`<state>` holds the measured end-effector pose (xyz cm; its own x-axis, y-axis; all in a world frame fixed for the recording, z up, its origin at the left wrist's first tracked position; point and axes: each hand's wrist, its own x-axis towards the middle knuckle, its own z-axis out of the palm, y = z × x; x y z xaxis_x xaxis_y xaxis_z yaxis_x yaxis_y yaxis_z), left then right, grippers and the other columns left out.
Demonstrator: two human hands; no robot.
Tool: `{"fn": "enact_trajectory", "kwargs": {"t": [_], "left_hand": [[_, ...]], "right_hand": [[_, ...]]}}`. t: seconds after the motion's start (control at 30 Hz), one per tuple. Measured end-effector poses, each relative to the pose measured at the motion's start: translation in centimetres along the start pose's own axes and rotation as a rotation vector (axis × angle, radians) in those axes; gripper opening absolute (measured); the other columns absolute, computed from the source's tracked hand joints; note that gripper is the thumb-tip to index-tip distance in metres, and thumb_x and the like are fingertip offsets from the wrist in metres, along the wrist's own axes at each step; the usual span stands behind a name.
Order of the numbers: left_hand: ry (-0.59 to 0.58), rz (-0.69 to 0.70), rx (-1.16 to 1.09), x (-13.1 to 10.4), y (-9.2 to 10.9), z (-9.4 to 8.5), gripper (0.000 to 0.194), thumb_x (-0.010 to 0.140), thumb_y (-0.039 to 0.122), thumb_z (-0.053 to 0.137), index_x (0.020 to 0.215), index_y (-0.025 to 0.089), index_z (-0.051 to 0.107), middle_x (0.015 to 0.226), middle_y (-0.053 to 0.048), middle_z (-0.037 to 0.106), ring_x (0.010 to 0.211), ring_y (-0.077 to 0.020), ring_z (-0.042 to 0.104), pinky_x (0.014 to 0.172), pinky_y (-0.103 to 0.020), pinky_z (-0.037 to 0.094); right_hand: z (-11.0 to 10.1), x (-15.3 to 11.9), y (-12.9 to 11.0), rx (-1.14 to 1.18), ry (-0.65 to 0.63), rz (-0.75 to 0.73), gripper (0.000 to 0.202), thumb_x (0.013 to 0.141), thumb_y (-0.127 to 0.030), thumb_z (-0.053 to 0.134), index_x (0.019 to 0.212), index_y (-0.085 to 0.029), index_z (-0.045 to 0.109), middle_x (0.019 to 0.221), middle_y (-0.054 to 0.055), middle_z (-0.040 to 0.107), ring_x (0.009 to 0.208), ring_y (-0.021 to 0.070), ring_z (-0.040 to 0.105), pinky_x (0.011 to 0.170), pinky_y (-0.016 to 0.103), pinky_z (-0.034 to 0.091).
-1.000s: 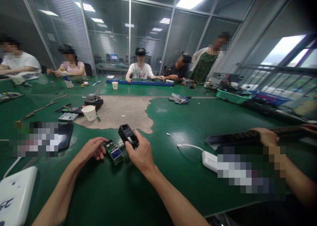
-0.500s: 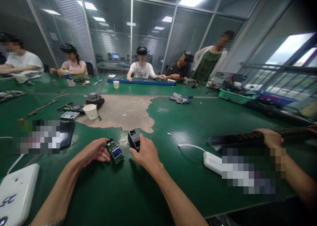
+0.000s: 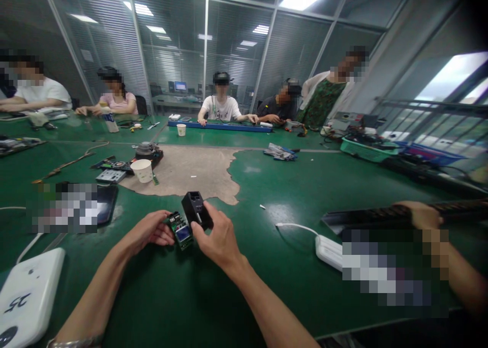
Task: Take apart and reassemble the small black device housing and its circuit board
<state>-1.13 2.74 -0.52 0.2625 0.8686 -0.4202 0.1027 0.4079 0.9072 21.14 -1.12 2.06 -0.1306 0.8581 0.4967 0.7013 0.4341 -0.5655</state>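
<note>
My left hand (image 3: 157, 228) grips a small green circuit board (image 3: 180, 231) by its left side. A blue-tinted display sits on the board's face, with components above it. In my right hand (image 3: 216, 232) is a black plastic housing (image 3: 195, 208), tilted, with openings at its top end. Fingers and thumb close around the housing's right side. The housing is just to the right of the board, overlapping its upper right edge in view; whether they touch I cannot tell. Both are held above the green tabletop (image 3: 171, 297).
A paper cup (image 3: 142, 171) stands beyond my left hand, near electronic parts. On the left are a phone (image 3: 104, 205) and a white device (image 3: 30, 297) marked 25. A white power bank (image 3: 328, 253) lies right. Another person's hand (image 3: 424, 215) rests on a long black bar (image 3: 457, 211).
My right hand has lifted and tilted the black housing and brought it left, close to the board. My left hand keeps the board in nearly the same place.
</note>
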Motion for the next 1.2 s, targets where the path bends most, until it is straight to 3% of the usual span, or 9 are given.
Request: {"fn": "enact_trajectory", "kwargs": {"t": [0.43, 0.7, 0.87, 1.2], "left_hand": [[0.233, 0.064, 0.097, 0.0, 0.1, -1.1, 0.06, 0.077, 0.059, 0.048, 0.116, 0.014, 0.048, 0.068, -0.009, 0.069, 0.057, -0.0226, 0.067, 0.052, -0.03, 0.052], [0.358, 0.139, 0.174, 0.4, 0.0, -1.8, 0.062, 0.074, 0.065, 0.047, 0.107, 0.013, 0.055, 0.061, -0.005, 0.066, 0.049, -0.0194, 0.064, 0.043, -0.026, 0.047], [0.345, 0.162, 0.177, 0.5, -0.1, -1.5, 0.06, 0.077, 0.065, 0.044, 0.106, 0.014, 0.055, 0.061, -0.005, 0.065, 0.048, -0.0186, 0.063, 0.041, -0.025, 0.046], [0.277, 0.193, 0.077, 0.9, -0.3, -0.4, 0.057, 0.078, 0.062, 0.048, 0.111, 0.015, 0.052, 0.07, -0.007, 0.066, 0.056, -0.0207, 0.066, 0.052, -0.03, 0.052]], "right_hand": [[2.0, -0.8, -2.6, -0.075, -0.118, -0.119, 0.057, 0.082, -0.042, 0.052, 0.13, -0.013, 0.044, 0.102, 0.013, 0.061, 0.095, 0.0256, 0.054, 0.086, 0.038, 0.041], [2.0, -1.8, -2.3, -0.161, -0.274, -0.093, 0.061, 0.078, -0.04, 0.058, 0.131, -0.016, 0.04, 0.1, 0.011, 0.06, 0.094, 0.0251, 0.052, 0.082, 0.037, 0.042], [2.5, -2.0, -1.9, -0.154, -0.292, -0.077, 0.064, 0.079, -0.037, 0.06, 0.135, -0.019, 0.035, 0.103, 0.01, 0.06, 0.095, 0.0246, 0.052, 0.081, 0.036, 0.042], [4.2, -1.0, -1.0, -0.126, -0.143, -0.083, 0.06, 0.08, -0.035, 0.058, 0.133, -0.012, 0.041, 0.104, 0.013, 0.061, 0.094, 0.0247, 0.054, 0.085, 0.037, 0.042]]}}
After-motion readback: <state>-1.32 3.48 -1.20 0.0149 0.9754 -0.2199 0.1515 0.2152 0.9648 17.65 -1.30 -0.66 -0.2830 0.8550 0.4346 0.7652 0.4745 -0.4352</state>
